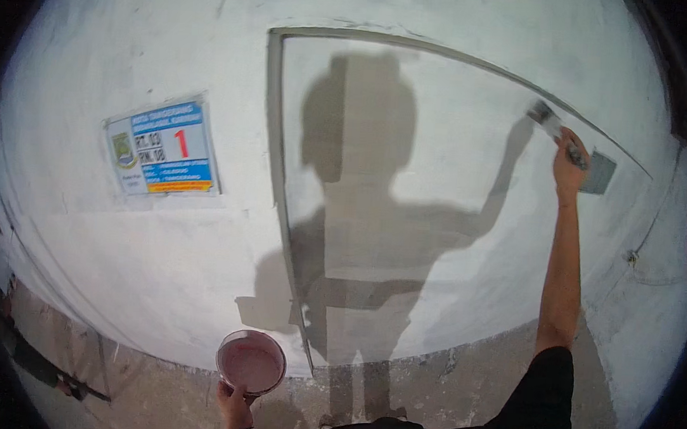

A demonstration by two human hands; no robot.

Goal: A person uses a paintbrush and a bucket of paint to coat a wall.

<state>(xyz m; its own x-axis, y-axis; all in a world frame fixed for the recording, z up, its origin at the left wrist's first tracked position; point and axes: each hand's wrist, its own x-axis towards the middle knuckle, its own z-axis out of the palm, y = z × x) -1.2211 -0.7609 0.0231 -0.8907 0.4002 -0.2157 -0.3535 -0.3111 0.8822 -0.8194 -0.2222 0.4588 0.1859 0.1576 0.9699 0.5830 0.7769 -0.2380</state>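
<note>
1. Head view — your left hand (234, 404) holds one bucket (251, 337) at its near rim, fingers narrow on it, apparently so the mouth faces up and its contents stay level.
2. Your right hand (570, 166) grips one brush (544, 113), raised at the wall (243, 62) just below the grey frame strip (275, 87); that height seems to call for your outstretched arm (562, 272).
3. Farther left on that wall — one sign (164, 147), outside the strip.

Bright light from behind, large grey shadow (369, 161) across the white wall (444, 142), fisheye bending, black corners
</note>
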